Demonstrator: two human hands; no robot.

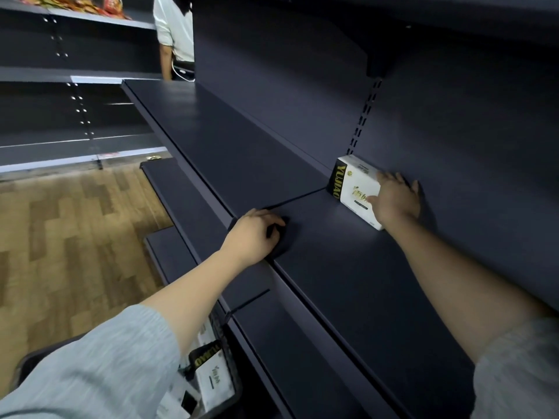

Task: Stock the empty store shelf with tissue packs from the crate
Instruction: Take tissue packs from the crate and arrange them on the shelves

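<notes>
One tissue pack, white with a black and gold end panel, lies on the dark blue-grey shelf at its back, against the rear panel and just below a slotted upright. The right hand lies over the near end of the pack with its fingers spread across the top and its thumb on the front face, pressing or gripping it; I cannot tell which. The left hand rests near the shelf's front edge, fingers curled down onto the bare surface, close to the seam where two shelf boards meet, and it holds nothing. Both arms reach out of grey sleeves. The shelf surface is matte and bare apart from that single pack, and it runs away to the left into the distance. A lower shelf of the same colour steps out beneath it. Under the left forearm, at the bottom of the view, a dark crate holds more packs with the same white wrapping and gold lettering. The floor is wood-patterned in staggered planks. Across the aisle stand further dark shelves, one at top left carrying colourful snack bags. Another person in a white top stands at the far end of the shelf run.
</notes>
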